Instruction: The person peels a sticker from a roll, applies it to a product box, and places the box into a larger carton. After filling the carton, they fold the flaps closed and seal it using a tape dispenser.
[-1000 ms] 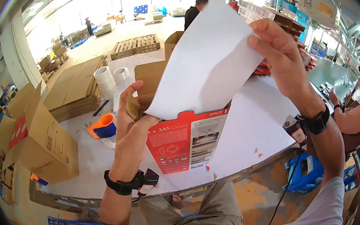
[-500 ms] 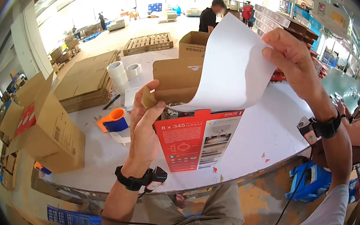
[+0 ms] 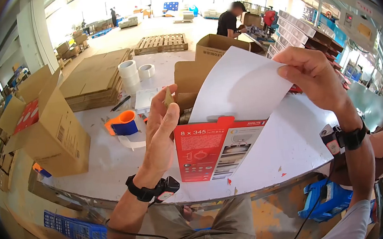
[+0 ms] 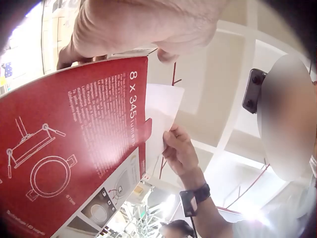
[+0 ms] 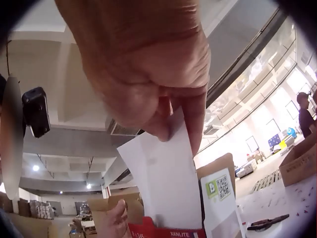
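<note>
Cardboard flaps stand open on top of the red box [image 3: 218, 149], which sits upright on the white table [image 3: 287, 142] straight before me. My left hand [image 3: 161, 122] is at the box's upper left corner, fingers and thumb closed on the brown side flap and pulling it outward. My right hand [image 3: 308, 77] is raised above and to the right of the box, pinching the top corner of a white sheet [image 3: 239, 88] between thumb and fingers. The sheet slants down from that grip, and its lower edge sits inside the box's open top, just behind the red front wall.

Left of the box lies an orange and blue tape dispenser [image 3: 122, 123], and further left a big brown carton [image 3: 48, 130] stands with its flaps up. Behind the box to the left are two tape rolls [image 3: 128, 72], a dark pen [image 3: 120, 103] and a stack of flat cardboard [image 3: 94, 80]. Well behind the box, a person in a black shirt [image 3: 230, 19] bends over another table.
</note>
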A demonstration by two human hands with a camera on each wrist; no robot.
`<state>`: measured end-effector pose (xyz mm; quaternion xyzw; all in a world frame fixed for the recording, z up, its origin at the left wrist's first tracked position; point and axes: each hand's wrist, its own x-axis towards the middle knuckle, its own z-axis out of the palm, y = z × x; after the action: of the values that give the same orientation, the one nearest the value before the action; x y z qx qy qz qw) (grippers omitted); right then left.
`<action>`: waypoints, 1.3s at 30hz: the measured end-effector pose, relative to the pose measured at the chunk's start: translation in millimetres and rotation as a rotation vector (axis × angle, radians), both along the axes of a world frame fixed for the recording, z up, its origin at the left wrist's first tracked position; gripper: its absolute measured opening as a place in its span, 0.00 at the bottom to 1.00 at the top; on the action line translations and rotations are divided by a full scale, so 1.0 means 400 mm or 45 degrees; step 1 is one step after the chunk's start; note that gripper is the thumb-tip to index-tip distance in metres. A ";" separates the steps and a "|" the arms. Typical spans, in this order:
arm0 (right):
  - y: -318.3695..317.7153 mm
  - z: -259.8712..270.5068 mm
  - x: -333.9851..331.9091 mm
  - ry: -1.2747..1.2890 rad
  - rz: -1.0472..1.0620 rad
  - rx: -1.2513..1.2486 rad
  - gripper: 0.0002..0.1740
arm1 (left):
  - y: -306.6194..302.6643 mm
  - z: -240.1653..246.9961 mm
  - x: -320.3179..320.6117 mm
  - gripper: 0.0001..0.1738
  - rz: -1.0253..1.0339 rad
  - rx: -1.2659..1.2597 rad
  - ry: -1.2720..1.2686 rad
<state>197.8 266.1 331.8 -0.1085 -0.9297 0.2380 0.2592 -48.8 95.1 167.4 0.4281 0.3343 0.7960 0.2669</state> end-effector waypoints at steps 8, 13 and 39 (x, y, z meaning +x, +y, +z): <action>-0.086 -0.101 -0.075 -0.185 0.182 0.501 0.14 | 0.001 -0.008 0.003 0.30 -0.061 0.013 0.042; -0.125 -0.093 -0.050 0.087 0.089 0.720 0.21 | 0.001 -0.009 -0.002 0.30 -0.096 0.017 -0.022; 0.021 -0.282 -0.107 0.674 -0.385 -0.143 0.16 | 0.058 0.047 -0.067 0.21 0.848 -0.462 0.727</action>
<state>154.9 274.7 219.2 -0.1938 -0.7886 0.2677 0.5185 -75.8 118.3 186.2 0.4458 0.6470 0.6176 -0.0348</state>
